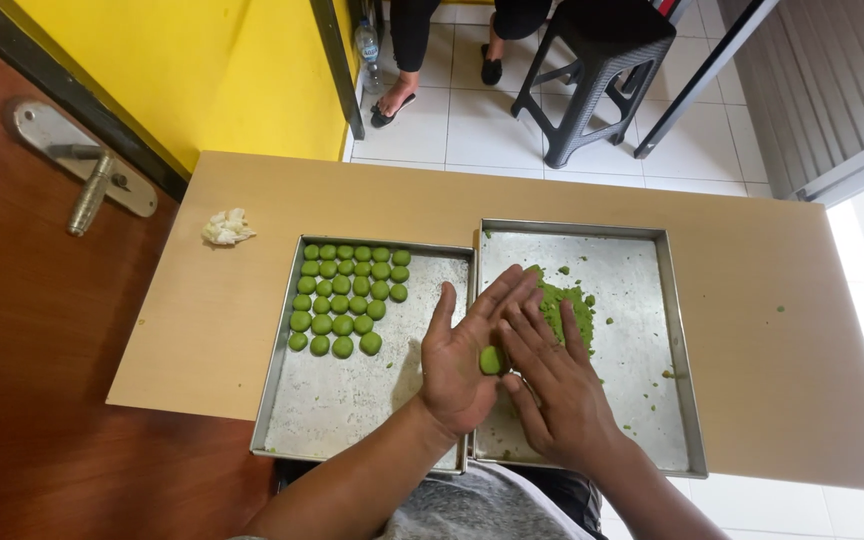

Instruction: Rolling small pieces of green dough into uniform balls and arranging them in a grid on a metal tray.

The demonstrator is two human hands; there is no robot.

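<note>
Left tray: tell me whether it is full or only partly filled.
Partly filled. The left tray holds green balls only in its far-left part; bare metal elsewhere.

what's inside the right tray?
In the right tray: a mound of green dough and scattered crumbs. The right hand covers the mound's near part and the tray floor beneath it.
</note>
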